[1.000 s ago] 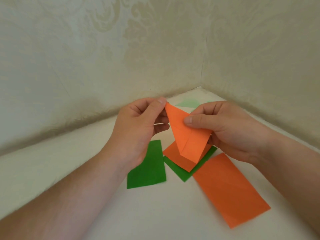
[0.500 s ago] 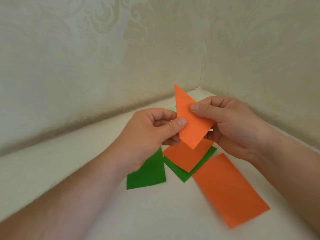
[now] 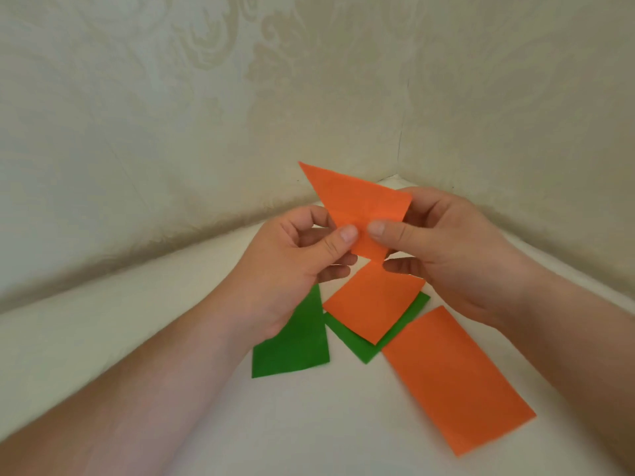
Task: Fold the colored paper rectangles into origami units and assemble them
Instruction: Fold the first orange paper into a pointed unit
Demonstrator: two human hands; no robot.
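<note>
A folded orange paper unit [image 3: 357,201], a pointed shape with its tip up and to the left, is held above the table. My left hand [image 3: 292,269] pinches its lower edge between thumb and fingers. My right hand [image 3: 443,249] pinches it just beside, thumb on the front. Below them on the white table lie an orange rectangle [image 3: 374,300] on top of a green one [image 3: 357,341], another green piece [image 3: 295,345] to the left, and a larger flat orange rectangle [image 3: 453,376] to the right.
The white table [image 3: 171,338] runs into a corner between two pale patterned walls [image 3: 206,115] close behind the hands.
The folded orange unit has turned counter-clockwise, its tip now pointing up and left. My left thumb has moved beside my right thumb on its lower edge.
</note>
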